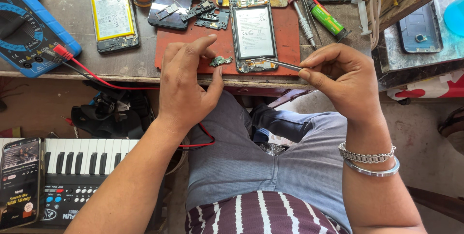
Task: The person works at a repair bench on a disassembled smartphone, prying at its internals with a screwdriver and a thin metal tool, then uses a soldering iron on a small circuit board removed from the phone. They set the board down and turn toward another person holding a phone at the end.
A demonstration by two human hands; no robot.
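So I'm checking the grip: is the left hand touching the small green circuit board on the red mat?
Apart. The head view shows red mat between the left hand and the small green circuit board.

A phone (19, 183) lay at the lower left beside the keyboard, its upright screen lit with dark video and coloured banners. On the bench, two opened phones showed rectangular battery labels: one yellow-edged (113, 16), one white with grey (253, 32)
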